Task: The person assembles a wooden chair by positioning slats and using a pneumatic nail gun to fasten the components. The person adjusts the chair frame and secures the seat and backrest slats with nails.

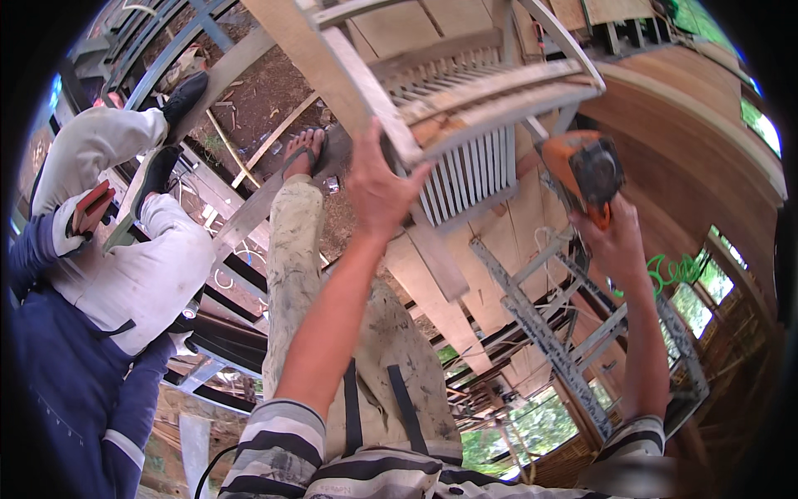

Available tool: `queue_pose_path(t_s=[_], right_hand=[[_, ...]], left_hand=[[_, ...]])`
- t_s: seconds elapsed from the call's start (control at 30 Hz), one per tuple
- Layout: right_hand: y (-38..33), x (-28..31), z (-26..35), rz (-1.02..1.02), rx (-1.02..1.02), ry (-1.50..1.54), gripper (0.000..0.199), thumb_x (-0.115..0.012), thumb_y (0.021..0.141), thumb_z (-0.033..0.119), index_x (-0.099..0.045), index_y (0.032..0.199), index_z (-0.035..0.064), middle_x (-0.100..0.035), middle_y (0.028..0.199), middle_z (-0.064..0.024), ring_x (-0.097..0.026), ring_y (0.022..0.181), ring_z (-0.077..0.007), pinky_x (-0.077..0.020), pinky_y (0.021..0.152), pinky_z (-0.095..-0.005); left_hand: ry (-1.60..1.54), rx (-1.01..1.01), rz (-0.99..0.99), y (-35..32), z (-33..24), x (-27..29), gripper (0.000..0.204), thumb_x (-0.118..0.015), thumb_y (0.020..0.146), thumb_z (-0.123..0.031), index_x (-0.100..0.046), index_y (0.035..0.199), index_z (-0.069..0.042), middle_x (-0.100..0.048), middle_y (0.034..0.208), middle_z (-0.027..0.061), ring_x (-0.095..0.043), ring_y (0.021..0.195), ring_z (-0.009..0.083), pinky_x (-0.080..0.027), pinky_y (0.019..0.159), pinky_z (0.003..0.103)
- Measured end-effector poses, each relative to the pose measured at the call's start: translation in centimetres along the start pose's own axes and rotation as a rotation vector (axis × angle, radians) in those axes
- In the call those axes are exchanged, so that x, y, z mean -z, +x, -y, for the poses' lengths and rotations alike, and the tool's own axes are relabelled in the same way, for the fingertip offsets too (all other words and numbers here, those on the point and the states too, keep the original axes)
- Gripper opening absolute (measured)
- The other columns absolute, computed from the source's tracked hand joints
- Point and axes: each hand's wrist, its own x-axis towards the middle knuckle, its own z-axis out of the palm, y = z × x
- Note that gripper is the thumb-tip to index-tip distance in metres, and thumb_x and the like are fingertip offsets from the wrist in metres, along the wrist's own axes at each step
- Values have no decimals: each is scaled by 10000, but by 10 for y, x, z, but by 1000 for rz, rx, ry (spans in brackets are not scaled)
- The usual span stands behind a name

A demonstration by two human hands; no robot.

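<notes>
My left hand is closed round the near corner of a pale wooden slatted chair, its thumb pressed along the frame. The chair has bare wood rails and a panel of narrow whitish slats, and it sits tilted in front of me. To the right of the chair, my right hand grips an orange-and-black hand-held power tool. A gap shows between that tool and the chair. The tool's exact kind and its working face are hard to make out.
A paint-spattered ladder stands below the right arm, near a green coiled hose. Curved wooden planking rises at right. At left another person sits holding a reddish-brown piece. Beams and gaps surround my sandalled foot.
</notes>
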Motion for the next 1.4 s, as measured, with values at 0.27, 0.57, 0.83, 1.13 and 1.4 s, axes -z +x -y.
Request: queue_pose_path(t_s=[0.27, 0.57, 0.83, 1.13, 1.4], right_hand=[[-16, 6, 2, 93, 22, 142, 387, -720, 970, 305, -650, 1136, -38, -577, 636, -35, -569, 529, -106, -476, 525, -301], [62, 29, 67, 382, 2, -41, 583, -585, 1014, 575, -647, 957, -1, -586, 568, -20, -599, 486, -111, -490, 479, -292], [164, 14, 150, 616, -125, -256, 656, -499, 1023, 654, -603, 878, 23, -566, 561, -20, -559, 425, -99, -450, 401, -270], [230, -6, 176, 920, -217, -108, 691, -512, 1012, 650, -636, 1069, -27, -554, 547, -15, -580, 425, -121, -471, 393, -271], [249, -21, 182, 1008, -232, -220, 709, -483, 1035, 629, -636, 1064, -63, -552, 539, -23, -578, 419, -129, -483, 401, -288]], left_hand=[[283, -204, 12, 7, 22, 12, 923, -862, 736, -547, -483, 1343, 36, -625, 1240, 247, -662, 1097, 423, -568, 899, 460], [304, -278, 39, 9, 29, 24, 970, -848, 741, -577, -520, 1329, 122, -615, 1286, 279, -602, 1205, 409, -533, 1006, 453], [56, -107, 122, 5, 21, 31, 938, -912, 724, -330, -446, 1421, 90, -510, 1423, 277, -497, 1345, 443, -460, 1110, 457], [-87, -15, 117, 9, 21, 30, 970, -940, 669, -260, -468, 1451, 64, -527, 1431, 252, -501, 1362, 433, -441, 1140, 481], [-160, 64, 100, 9, 24, 30, 1000, -958, 636, -229, -462, 1456, 57, -532, 1440, 249, -512, 1365, 401, -445, 1146, 442]])
